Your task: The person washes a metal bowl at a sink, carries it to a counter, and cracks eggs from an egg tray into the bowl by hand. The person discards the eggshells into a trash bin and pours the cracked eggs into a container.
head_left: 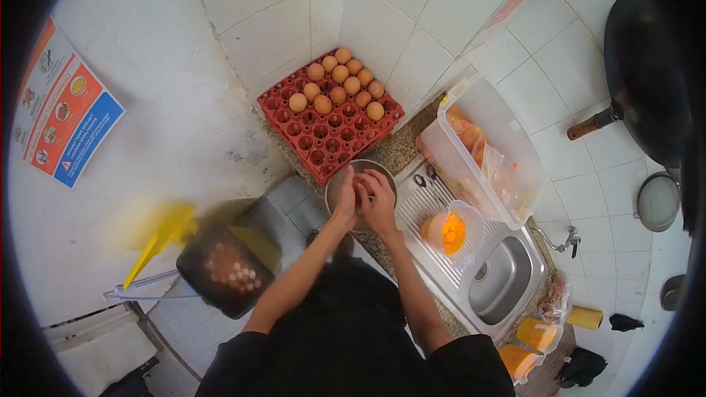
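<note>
Over a round metal bowl at the counter's corner, my left hand and my right hand come together with curled fingers. Between them shows part of a brown egg, mostly covered by the fingers. Just beyond the bowl is a red egg tray, its far half holding several brown eggs and its near cups bare. To the right, a clear plastic container on the steel drainboard holds orange yolks.
A large clear plastic bin with bagged items stands behind the drainboard, near scissors. The sink is at right, yellow-filled containers beyond it. At left, a black bin holds eggshells. A wok hangs at right.
</note>
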The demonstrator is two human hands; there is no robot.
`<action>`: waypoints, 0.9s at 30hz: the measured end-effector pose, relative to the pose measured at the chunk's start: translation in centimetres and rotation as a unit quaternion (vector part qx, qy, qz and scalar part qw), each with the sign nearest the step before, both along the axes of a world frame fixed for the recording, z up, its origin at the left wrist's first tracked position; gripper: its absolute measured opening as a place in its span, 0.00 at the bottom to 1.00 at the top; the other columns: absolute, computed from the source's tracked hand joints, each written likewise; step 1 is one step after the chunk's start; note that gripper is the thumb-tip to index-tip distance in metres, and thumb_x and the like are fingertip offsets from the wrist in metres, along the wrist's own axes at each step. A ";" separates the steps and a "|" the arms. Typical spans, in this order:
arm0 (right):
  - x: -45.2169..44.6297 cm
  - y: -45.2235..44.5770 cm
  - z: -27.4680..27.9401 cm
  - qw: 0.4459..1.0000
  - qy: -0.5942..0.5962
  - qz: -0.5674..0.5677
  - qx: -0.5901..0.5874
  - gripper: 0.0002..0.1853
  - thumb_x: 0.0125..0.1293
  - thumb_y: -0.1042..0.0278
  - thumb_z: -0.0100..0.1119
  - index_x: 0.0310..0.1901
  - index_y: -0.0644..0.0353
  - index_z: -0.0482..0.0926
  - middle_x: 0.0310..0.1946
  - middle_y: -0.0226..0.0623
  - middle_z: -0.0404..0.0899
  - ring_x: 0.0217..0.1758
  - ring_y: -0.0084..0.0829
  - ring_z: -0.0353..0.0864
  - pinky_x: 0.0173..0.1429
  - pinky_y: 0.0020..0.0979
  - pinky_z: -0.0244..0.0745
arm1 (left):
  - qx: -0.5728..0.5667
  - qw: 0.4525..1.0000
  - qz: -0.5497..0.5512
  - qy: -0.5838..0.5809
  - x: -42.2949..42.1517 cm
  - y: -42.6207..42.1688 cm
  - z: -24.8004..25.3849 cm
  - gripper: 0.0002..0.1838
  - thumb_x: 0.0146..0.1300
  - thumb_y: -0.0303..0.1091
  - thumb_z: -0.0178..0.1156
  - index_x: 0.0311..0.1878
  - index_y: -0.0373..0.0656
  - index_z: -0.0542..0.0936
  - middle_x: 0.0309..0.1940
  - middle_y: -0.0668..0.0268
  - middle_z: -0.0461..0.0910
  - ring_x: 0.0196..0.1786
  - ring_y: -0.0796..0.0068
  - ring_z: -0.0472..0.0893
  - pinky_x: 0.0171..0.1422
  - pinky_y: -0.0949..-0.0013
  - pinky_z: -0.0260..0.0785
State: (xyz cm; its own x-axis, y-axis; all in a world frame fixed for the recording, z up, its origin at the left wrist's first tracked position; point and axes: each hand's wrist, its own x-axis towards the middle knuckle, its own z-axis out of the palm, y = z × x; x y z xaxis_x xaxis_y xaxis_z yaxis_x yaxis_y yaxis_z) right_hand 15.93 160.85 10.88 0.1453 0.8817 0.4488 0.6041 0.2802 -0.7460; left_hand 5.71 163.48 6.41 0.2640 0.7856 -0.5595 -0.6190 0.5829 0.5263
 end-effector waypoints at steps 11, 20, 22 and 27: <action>-0.2 -0.3 -1.9 0.999 0.019 -0.037 0.005 0.11 0.73 0.71 0.59 0.54 0.62 0.78 0.47 0.34 0.79 0.49 0.25 0.79 0.54 0.26 0.75 | 0.010 1.000 0.017 0.024 -0.7 -0.3 0.1 0.19 0.74 0.52 0.55 0.52 0.46 0.72 0.44 0.65 0.77 0.43 0.74 0.79 0.44 0.66 0.75; 3.4 0.6 -2.0 0.720 0.590 0.094 -0.353 0.20 0.75 0.58 0.58 0.63 0.57 0.73 0.56 0.36 0.77 0.51 0.32 0.83 0.50 0.30 0.79 | 0.181 0.951 -0.081 0.237 -2.1 0.0 1.1 0.15 0.71 0.43 0.63 0.53 0.43 0.82 0.35 0.71 0.84 0.33 0.84 0.79 0.35 0.77 0.69; 3.5 0.6 -1.8 0.749 0.551 0.080 -0.359 0.20 0.76 0.58 0.56 0.64 0.58 0.72 0.54 0.36 0.78 0.51 0.32 0.83 0.49 0.28 0.79 | 0.248 0.921 -0.119 0.275 -2.5 0.4 1.5 0.17 0.71 0.41 0.64 0.56 0.43 0.83 0.36 0.71 0.85 0.33 0.86 0.78 0.34 0.78 0.69; 4.5 1.2 -1.6 0.758 0.506 0.118 -0.395 0.19 0.75 0.65 0.54 0.64 0.58 0.72 0.50 0.37 0.80 0.49 0.29 0.82 0.48 0.27 0.78 | 0.352 0.846 -0.180 0.358 -3.3 1.5 2.0 0.19 0.71 0.39 0.63 0.60 0.42 0.82 0.34 0.69 0.86 0.32 0.83 0.78 0.38 0.75 0.72</action>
State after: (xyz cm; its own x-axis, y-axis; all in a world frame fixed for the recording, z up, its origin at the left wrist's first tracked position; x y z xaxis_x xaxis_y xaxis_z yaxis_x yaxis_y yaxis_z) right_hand 20.44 162.07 9.25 -0.1412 0.8725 -0.4678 -0.3857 -0.4837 -0.7857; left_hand 2.39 165.01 8.40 0.3473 0.9319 -0.1047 0.1564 0.0525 0.9863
